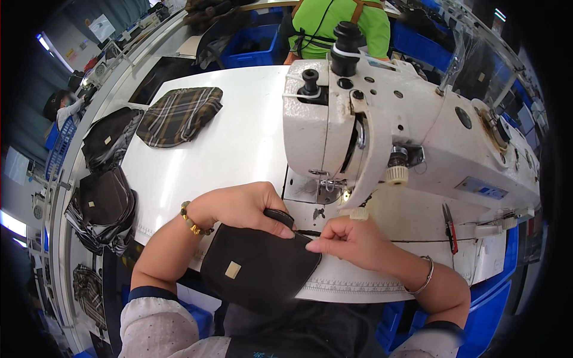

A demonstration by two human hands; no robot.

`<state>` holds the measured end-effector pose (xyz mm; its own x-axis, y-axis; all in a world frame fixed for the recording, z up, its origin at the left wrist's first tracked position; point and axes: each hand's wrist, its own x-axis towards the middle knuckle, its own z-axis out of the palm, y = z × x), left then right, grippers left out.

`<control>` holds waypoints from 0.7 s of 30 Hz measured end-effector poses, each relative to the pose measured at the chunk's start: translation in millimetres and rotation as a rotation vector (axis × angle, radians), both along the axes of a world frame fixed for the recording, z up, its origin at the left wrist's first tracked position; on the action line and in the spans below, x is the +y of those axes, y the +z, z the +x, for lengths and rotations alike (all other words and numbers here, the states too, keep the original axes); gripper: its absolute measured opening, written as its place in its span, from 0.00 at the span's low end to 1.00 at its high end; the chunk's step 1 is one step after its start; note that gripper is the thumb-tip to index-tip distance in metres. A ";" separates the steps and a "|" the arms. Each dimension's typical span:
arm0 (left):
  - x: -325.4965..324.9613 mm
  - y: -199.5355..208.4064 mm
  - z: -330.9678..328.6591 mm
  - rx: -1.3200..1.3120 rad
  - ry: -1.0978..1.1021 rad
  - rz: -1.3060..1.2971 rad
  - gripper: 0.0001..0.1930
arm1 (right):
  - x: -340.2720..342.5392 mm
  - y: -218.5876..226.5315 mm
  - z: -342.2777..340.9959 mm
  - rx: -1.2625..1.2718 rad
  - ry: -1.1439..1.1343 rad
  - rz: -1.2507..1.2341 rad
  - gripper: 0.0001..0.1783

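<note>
A dark brown fabric piece with rounded corners and a small cream patch [261,265] hangs over the front edge of the white sewing table [250,107]. My left hand [253,206] grips its upper edge, thumb on top, where a narrow dark strip is folded up. Close by, my right hand [349,241] pinches the right end of that same edge between thumb and fingers. Both hands are just in front of the needle area of a white sewing machine [412,125]. The fabric lies apart from the presser foot, as far as I can see.
Left on the table lies a plaid fabric piece [182,116]. Stacks of dark and plaid pieces [104,200] sit beyond the left edge. Red-handled snips [450,230] rest right of the machine. Blue bins [253,48] and a person in green [343,27] are behind.
</note>
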<state>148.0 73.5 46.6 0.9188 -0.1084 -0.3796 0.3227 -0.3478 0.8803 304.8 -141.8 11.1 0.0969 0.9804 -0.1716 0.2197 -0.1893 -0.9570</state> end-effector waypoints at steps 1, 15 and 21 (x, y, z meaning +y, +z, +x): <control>1.5 0.9 -0.4 0.010 0.014 -0.049 0.14 | 0.2 2.2 4.4 -0.192 0.000 0.144 0.08; 5.3 17.6 32.4 -0.099 -0.121 0.736 0.17 | 8.8 -10.3 -11.3 -1.147 0.094 0.807 0.22; -39.6 -0.2 -6.0 -0.601 0.151 1.291 0.19 | 2.6 -14.1 -16.5 -1.313 0.114 0.536 0.23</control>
